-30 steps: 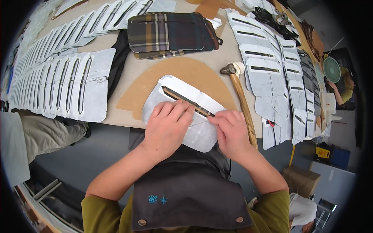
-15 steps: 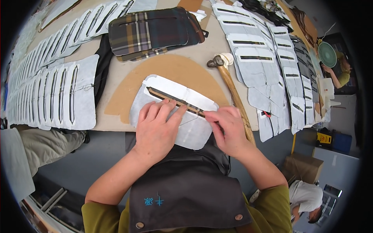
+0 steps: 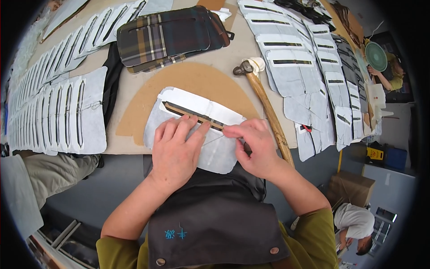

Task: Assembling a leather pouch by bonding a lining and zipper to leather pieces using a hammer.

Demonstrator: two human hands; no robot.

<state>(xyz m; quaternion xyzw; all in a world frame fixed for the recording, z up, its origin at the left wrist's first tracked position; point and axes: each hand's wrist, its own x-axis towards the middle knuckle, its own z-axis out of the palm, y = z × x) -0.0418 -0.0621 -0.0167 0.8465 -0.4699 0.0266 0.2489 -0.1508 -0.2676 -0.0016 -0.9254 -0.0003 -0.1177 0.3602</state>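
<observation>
A pale, white-backed fabric panel [image 3: 179,97] with rounded corners lies tilted at the table's near edge. A long narrow slit with dark plaid fabric in it crosses the panel, and a tan strip [image 3: 183,108] runs along this slit. My left hand [image 3: 175,150] rests flat on the panel, fingers stretched, their tips pressing along the strip. At the strip's right end my right hand [image 3: 255,145] is curled, its index fingertip on the strip and its thumb lower down by the panel's edge. Beneath the panel is a tan rounded board [image 3: 197,74].
A wooden-handled hammer [image 3: 268,105] lies to the right of the board. Plaid fabric pieces [image 3: 165,36] are stacked beyond it. Overlapping rows of slit panels cover the left [image 3: 92,112] and right [image 3: 293,74]. Another person [image 3: 354,222] is at the lower right.
The view has shifted slightly, so panel and hands appear a little further left. Both hands keep nearly the same places on the strip; little else differs.
</observation>
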